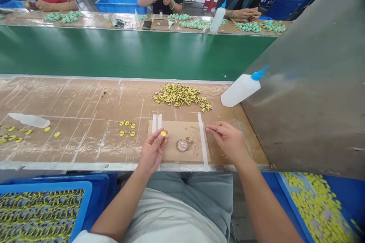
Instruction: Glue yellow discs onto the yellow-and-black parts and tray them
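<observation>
Between the thumb and fingers of my left hand [152, 150] is a small yellow disc [163, 133], over the left part of a taped cardboard sheet [171, 155]. My right hand [226, 138] is pinched at the sheet's right edge; anything between its fingertips is too small to make out. A small round dish [182, 145] lies on the sheet between my hands. Beyond the sheet is a pile of small yellow and black pieces [179, 95]. Several yellow discs with dark parts [127, 123] lie left of the sheet.
A white bottle with a blue nozzle [241, 90] leans against a metal panel [313, 83] at right. A white bottle [30, 120] lies far left. Blue trays [88, 201] of yellow pieces flank my lap. Across the green belt [122, 51], several people handle small things.
</observation>
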A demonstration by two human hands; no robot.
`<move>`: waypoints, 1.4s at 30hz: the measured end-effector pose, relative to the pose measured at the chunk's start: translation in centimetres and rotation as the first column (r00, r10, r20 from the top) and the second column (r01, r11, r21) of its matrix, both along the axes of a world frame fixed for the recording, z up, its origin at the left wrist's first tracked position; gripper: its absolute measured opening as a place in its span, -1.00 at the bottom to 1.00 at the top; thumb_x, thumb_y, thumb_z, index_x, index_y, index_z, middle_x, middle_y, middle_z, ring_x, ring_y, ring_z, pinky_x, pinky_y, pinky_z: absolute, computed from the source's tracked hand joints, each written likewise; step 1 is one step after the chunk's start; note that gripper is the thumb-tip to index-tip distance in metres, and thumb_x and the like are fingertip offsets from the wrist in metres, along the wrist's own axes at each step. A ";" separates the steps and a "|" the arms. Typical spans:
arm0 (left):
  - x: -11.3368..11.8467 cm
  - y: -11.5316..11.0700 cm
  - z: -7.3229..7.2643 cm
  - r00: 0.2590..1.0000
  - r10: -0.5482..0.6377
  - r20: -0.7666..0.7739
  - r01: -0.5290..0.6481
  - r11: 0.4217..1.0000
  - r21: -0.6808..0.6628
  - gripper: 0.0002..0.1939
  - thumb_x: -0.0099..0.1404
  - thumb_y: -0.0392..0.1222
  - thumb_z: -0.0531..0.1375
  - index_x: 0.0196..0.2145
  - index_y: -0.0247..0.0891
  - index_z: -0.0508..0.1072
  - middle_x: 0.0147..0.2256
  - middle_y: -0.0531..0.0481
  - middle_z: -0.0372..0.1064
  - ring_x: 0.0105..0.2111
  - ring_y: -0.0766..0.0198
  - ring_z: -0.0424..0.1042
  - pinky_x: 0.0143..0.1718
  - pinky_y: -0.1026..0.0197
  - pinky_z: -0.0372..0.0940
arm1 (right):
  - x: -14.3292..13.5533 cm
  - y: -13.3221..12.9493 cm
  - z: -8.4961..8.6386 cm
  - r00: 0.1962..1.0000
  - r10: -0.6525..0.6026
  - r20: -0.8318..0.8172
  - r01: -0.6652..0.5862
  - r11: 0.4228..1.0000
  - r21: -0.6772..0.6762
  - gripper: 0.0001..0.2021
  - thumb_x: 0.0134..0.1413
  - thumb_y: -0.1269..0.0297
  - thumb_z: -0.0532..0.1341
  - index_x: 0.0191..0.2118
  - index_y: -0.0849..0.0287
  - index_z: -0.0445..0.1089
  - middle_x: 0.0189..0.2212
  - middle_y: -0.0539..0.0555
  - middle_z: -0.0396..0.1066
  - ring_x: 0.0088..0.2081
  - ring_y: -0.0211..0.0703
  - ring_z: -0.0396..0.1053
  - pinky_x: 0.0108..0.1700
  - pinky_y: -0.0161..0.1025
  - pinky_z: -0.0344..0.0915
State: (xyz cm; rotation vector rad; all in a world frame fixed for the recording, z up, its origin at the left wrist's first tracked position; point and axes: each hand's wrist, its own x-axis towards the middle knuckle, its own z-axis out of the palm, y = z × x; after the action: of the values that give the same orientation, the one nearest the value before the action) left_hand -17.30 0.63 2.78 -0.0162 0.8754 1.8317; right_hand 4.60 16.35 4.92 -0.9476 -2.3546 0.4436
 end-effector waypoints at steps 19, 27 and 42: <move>0.8 -0.1 -0.3 0.995 0.003 -0.097 -0.001 1.000 0.016 -0.70 0.05 -0.34 0.40 -0.20 -0.29 0.59 -0.23 -0.05 0.56 -0.29 0.38 0.55 -0.19 0.44 0.42 | 0.6 -3.1 -2.9 0.928 -0.225 -0.298 0.193 0.972 -0.133 -0.83 0.09 0.19 0.28 -0.23 0.13 0.55 -0.30 0.11 0.57 -0.30 -0.13 0.51 -0.22 -0.16 0.46; 0.8 -0.1 -0.6 0.993 0.003 -0.121 -0.002 1.000 0.009 -0.72 0.06 -0.33 0.40 -0.21 -0.27 0.58 -0.24 -0.03 0.56 -0.30 0.40 0.55 -0.22 0.45 0.42 | -4.3 -7.5 -3.7 0.796 -0.099 -0.597 0.008 0.988 -0.153 -0.86 0.02 0.37 0.34 -0.24 0.08 0.52 -0.38 0.04 0.54 -0.38 -0.19 0.46 -0.31 -0.16 0.44; 0.7 -0.2 -0.6 0.991 -0.040 -0.128 0.043 0.999 0.020 -0.73 0.07 -0.31 0.40 -0.22 -0.27 0.58 -0.22 -0.04 0.56 -0.29 0.38 0.55 -0.21 0.43 0.41 | -4.6 -7.4 -3.9 0.845 0.093 -0.527 -0.089 0.995 0.033 -0.75 0.03 0.45 0.31 -0.16 -0.01 0.51 -0.39 0.02 0.53 -0.36 -0.16 0.48 -0.28 -0.12 0.46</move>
State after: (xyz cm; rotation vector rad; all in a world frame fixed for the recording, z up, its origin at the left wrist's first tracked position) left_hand -16.56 0.44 2.19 0.1342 0.9370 1.8192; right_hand 0.00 8.98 1.04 -0.6069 -1.8931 0.6426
